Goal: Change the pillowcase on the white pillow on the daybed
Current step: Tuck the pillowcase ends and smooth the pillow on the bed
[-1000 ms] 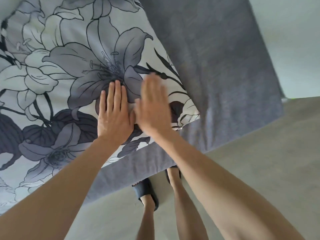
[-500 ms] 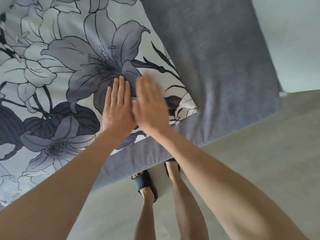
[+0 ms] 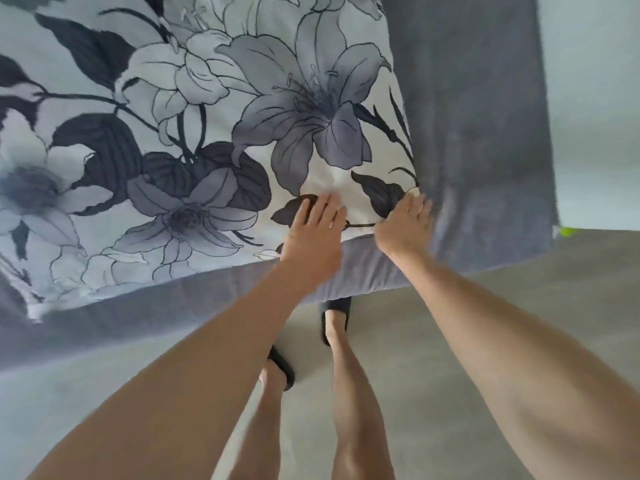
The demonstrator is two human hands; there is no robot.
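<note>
Grey-flowered on white, the pillowcase [image 3: 214,133] covers the pillow lying on the daybed [image 3: 478,126], close to its front edge. Your left hand [image 3: 313,233] lies flat on the fabric, fingers straight and together. Your right hand [image 3: 403,225] sits at the pillow's near right corner, fingers bent over its edge; whether they pinch it, you cannot tell. Your dark slippers [image 3: 334,315] stand on the floor [image 3: 519,306] below.
</note>
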